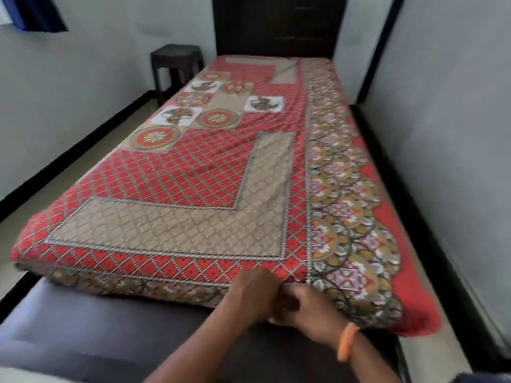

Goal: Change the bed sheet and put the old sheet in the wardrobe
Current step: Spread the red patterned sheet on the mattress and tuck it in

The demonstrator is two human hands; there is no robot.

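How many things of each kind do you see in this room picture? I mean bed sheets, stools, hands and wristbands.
Bed sheet: 1
Stool: 1
Hands: 2, left hand and right hand, both at the sheet's near edge
Wristband: 1, orange
Total: 5

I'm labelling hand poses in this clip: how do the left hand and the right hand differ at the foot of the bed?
The left hand lies further left and higher against the sheet's folded edge; the right hand sits lower and nearer the corner. The right wrist wears an orange band; the left wrist is bare. Both have fingers curled into the red patterned sheet at the mattress end, close together, nearly touching.
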